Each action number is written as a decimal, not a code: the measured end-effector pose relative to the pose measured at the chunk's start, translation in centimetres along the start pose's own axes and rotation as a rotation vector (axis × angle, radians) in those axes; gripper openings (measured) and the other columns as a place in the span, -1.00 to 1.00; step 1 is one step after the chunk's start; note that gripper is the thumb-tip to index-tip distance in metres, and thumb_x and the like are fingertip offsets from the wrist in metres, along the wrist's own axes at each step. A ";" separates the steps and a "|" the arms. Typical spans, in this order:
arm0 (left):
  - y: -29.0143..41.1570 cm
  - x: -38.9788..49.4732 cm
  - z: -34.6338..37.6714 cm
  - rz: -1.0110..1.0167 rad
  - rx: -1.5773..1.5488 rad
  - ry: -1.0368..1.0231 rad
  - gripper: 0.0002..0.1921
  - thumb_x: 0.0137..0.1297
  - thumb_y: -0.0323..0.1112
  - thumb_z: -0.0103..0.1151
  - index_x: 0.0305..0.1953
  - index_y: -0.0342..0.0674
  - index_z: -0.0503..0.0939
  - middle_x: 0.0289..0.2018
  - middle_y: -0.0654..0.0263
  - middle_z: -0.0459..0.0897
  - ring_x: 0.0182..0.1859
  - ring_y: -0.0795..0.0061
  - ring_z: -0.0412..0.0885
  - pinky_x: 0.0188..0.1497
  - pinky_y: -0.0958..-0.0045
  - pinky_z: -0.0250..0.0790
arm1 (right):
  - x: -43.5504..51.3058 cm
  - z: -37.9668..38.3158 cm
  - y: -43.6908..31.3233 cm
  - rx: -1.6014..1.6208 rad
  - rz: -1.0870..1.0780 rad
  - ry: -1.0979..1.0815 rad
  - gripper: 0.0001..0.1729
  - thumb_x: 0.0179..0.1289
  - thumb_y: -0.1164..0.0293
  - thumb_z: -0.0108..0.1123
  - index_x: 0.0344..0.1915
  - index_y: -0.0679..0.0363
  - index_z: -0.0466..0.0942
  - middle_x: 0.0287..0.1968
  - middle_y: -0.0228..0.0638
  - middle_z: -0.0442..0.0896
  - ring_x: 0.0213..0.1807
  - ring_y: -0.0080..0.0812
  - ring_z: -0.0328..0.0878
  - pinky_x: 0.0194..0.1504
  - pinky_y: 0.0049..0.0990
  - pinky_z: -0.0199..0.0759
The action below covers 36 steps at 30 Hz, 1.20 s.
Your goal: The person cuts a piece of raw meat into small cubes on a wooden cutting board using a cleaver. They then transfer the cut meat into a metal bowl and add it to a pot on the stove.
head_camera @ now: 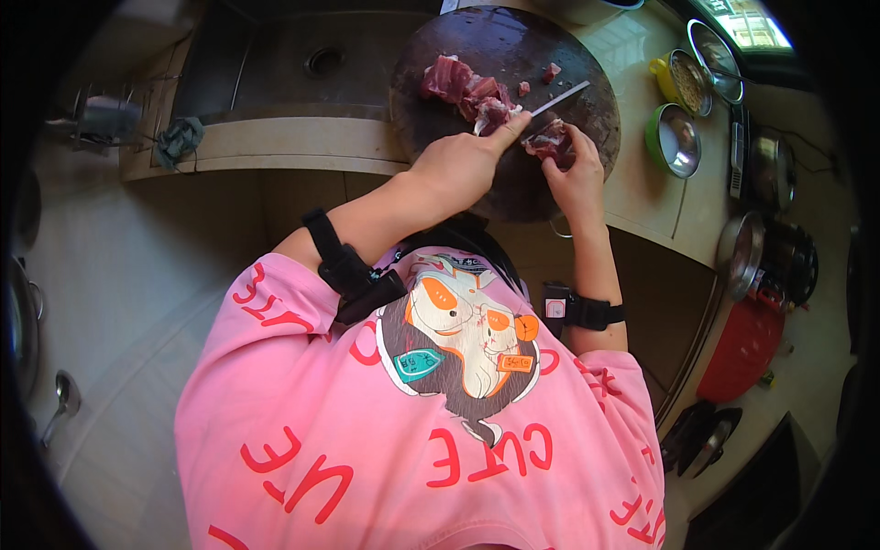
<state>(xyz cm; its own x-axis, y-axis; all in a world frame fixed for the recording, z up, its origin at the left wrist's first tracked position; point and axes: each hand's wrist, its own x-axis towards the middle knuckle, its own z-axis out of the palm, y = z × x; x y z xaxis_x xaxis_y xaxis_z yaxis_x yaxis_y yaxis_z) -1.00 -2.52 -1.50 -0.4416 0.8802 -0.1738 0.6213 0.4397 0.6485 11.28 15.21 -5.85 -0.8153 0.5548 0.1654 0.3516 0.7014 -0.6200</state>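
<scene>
My left hand [457, 165] grips a knife [560, 98] by its handle, the index finger stretched along it. The narrow strip of the blade points up and right over a round, dark chopping board [509, 34]. My right hand [576, 175] holds a piece of raw red meat [546, 143] on the board, just below the blade; its fingers hide part of the piece. Larger chunks of raw meat with pale fat [450, 79] lie to the left of the knife. Two small meat bits [551, 73] rest beyond the blade.
A metal sink [275, 75] lies left of the board, with a dark cloth [180, 141] at its near left. To the right stand a green-sided metal bowl [677, 141], a yellow cup of beige grains [687, 81] and a metal strainer or bowl [716, 51]. Pots stand further right.
</scene>
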 end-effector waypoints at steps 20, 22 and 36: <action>2.4 -0.6 1.7 0.104 0.268 0.088 -0.13 0.15 -0.54 0.03 0.48 0.25 0.00 -0.48 0.09 0.58 -0.47 0.10 0.66 -0.44 0.18 0.55 | 0.5 0.5 0.7 0.107 0.072 -0.020 -0.48 -0.02 0.31 0.44 -0.06 0.28 0.54 -0.22 -0.12 0.60 -0.17 -0.17 0.57 -0.11 -0.31 0.47; 2.4 -0.2 2.1 0.088 0.293 0.067 -0.12 0.14 -0.53 0.05 0.48 0.22 -0.01 -0.48 0.09 0.58 -0.48 0.09 0.66 -0.45 0.18 0.55 | 0.7 0.6 0.6 0.086 0.048 -0.008 -0.52 -0.01 0.30 0.44 -0.09 0.28 0.55 -0.27 -0.15 0.60 -0.22 -0.17 0.56 -0.14 -0.31 0.46; 2.3 1.7 2.2 0.109 0.039 0.038 -0.08 0.07 -0.56 0.00 0.49 0.14 -0.09 -0.52 -0.06 0.63 -0.45 -0.05 0.65 -0.40 0.02 0.48 | 0.3 0.4 -0.4 0.059 0.134 0.022 -0.51 0.03 0.42 0.37 0.01 0.31 0.50 -0.12 0.01 0.63 -0.11 0.00 0.61 -0.06 -0.24 0.49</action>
<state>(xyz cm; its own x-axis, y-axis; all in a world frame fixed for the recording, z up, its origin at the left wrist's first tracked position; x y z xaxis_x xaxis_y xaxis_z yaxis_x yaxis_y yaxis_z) 1.09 0.35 -1.97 -0.3938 0.9161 -0.0748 0.6915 0.3489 0.6326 10.72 14.92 -5.85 -0.7524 0.6519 0.0944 0.4283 0.5930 -0.6819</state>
